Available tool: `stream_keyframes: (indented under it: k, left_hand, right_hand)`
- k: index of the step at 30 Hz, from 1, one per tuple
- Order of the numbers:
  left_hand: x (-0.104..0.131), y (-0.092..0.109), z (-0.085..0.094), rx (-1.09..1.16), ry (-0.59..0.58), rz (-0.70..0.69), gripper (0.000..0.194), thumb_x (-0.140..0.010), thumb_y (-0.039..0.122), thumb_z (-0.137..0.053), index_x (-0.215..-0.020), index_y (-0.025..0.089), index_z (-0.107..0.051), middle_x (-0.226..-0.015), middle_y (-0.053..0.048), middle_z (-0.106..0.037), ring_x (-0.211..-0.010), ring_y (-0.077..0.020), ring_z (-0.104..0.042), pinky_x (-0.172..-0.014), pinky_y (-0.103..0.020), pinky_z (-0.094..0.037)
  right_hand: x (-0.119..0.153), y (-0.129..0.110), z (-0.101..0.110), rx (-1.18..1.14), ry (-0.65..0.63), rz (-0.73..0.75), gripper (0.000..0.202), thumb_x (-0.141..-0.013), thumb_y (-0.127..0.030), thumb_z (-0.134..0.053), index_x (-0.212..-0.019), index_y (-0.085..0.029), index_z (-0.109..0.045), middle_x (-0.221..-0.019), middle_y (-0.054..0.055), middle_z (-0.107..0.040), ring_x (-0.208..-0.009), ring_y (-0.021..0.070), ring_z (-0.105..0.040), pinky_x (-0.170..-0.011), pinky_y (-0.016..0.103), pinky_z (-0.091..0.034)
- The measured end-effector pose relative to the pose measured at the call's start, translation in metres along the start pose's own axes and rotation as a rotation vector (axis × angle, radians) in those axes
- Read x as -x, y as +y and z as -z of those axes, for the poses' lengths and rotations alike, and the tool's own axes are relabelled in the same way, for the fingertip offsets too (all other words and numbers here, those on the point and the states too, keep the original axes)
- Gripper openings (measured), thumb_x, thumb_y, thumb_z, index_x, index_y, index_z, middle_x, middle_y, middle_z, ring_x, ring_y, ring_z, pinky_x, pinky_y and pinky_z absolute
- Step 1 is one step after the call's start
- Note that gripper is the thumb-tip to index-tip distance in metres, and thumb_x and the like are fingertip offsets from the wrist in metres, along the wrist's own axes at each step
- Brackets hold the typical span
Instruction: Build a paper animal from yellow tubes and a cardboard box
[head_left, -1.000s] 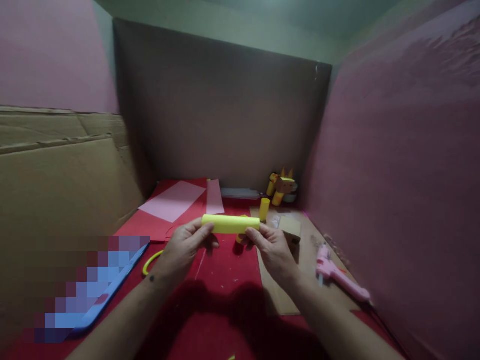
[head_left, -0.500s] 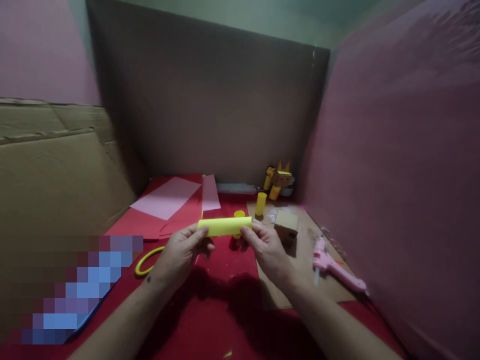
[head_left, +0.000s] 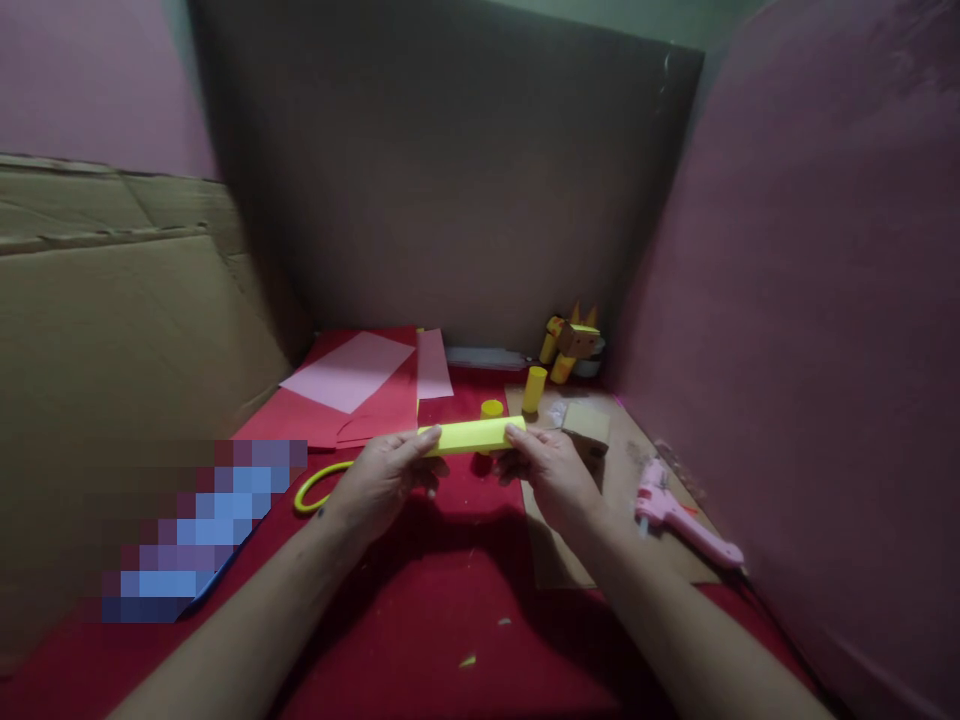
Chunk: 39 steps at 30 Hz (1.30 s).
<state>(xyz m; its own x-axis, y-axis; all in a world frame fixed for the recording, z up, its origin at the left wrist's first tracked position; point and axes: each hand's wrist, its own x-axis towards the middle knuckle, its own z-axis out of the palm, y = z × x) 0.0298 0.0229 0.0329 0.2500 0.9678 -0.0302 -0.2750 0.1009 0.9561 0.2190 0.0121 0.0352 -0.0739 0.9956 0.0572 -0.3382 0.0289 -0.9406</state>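
A yellow paper roll (head_left: 474,436) is held level above the red table, one end in each hand. My left hand (head_left: 394,468) is closed on its left end, thumb on top and fingers beneath. At the right end, my right hand (head_left: 551,468) pinches it the same way. Behind the roll, a short yellow paper tube (head_left: 492,410) is partly hidden by it. Another yellow tube (head_left: 534,390) stands upright farther back. Beside my right hand sits a small cardboard box (head_left: 587,425) on a flat cardboard sheet (head_left: 555,560).
A pink glue gun (head_left: 686,520) lies on the right. Yellow scissors handles (head_left: 315,490) show beside my left wrist. Red and pink paper sheets (head_left: 352,372) lie at the back left. A yellow paper animal with a box head (head_left: 577,342) stands at the back right.
The whole scene has shifted slightly right and up as my head view moved. Both hands keep their hold on the yellow roll, which is now tilted a little.
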Motion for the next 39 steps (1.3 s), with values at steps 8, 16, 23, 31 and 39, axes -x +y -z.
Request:
stream_keyframes:
  k: [8,16,23,31,39]
  left_hand:
    - [0.000,-0.003,0.001,-0.040,0.017,0.007,0.027,-0.074,0.036,-0.070,-0.079,0.009,-0.068,-0.058,-0.003,-0.061,-0.049,-0.0104,-0.053,-0.046,-0.022,-0.043]
    - [0.002,0.000,-0.004,-0.049,0.031,0.055,0.026,-0.073,0.033,-0.071,-0.079,0.009,-0.067,-0.065,-0.004,-0.061,-0.049,-0.0095,-0.052,-0.044,-0.021,-0.042]
    - [0.004,-0.001,-0.001,-0.112,0.013,0.051,0.027,-0.075,0.038,-0.069,-0.078,0.011,-0.067,-0.056,-0.002,-0.060,-0.048,-0.0097,-0.051,-0.046,-0.021,-0.040]
    - [0.009,0.005,0.001,-0.342,0.037,-0.154,0.034,-0.078,0.042,-0.064,-0.060,0.013,-0.065,-0.055,-0.002,-0.061,-0.053,-0.0111,-0.052,-0.057,-0.023,-0.041]
    - [0.013,0.008,0.001,-0.322,0.027,-0.181,0.031,-0.077,0.041,-0.065,-0.062,0.015,-0.066,-0.057,-0.001,-0.062,-0.055,-0.0114,-0.052,-0.060,-0.024,-0.040]
  right_hand:
    - [0.002,0.002,0.004,-0.070,-0.060,-0.111,0.030,-0.070,-0.040,-0.072,-0.076,-0.011,-0.067,-0.059,0.006,-0.068,-0.047,0.0113,-0.058,-0.044,0.021,-0.044]
    - [0.004,0.002,0.006,-0.010,-0.131,-0.153,0.032,-0.072,-0.041,-0.070,-0.079,-0.010,-0.068,-0.067,0.008,-0.070,-0.051,0.0123,-0.060,-0.046,0.022,-0.044]
    - [0.002,0.010,0.008,-0.014,-0.111,-0.121,0.035,-0.071,-0.043,-0.072,-0.080,-0.009,-0.070,-0.065,0.008,-0.071,-0.052,0.0133,-0.060,-0.049,0.023,-0.046]
    - [0.007,0.004,0.006,0.114,-0.142,0.055,0.036,-0.076,-0.048,-0.067,-0.075,-0.012,-0.072,-0.058,0.004,-0.067,-0.054,0.0130,-0.057,-0.057,0.027,-0.046]
    - [0.008,0.008,0.013,0.222,-0.141,0.143,0.039,-0.084,-0.049,-0.060,-0.071,-0.014,-0.071,-0.064,0.004,-0.066,-0.061,0.0142,-0.056,-0.069,0.031,-0.045]
